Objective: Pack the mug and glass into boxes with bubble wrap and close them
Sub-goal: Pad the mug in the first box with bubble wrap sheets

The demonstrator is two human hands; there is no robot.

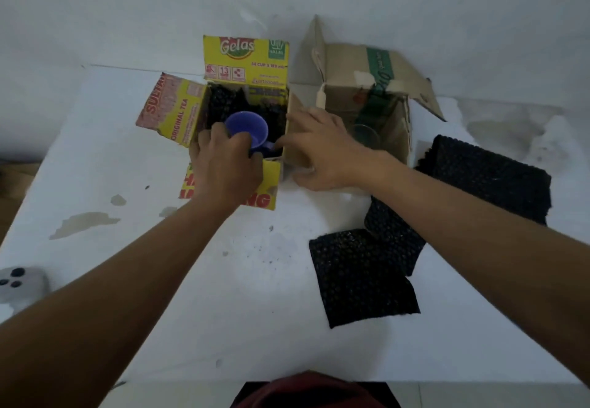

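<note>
White table (255, 296), brownish stains (84, 221) on its left part, dark specks (274, 254) mid-table. Grey phone (20, 283) at the left edge, camera lenses up. White wall (127, 8) behind. Red cloth (314, 390) at bottom edge.

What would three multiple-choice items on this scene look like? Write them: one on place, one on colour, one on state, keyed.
1. Where is the mug? A. on a shelf B. in the yellow box C. on the floor
2. What colour is the loose bubble wrap? A. black B. pink C. clear
3. The yellow box's flaps are: A. taped shut B. folded shut C. open
Key: 1 B, the left hand grips it inside the box; 2 A, dark sheets lie on the table; 3 C, flaps stand outward.
</note>
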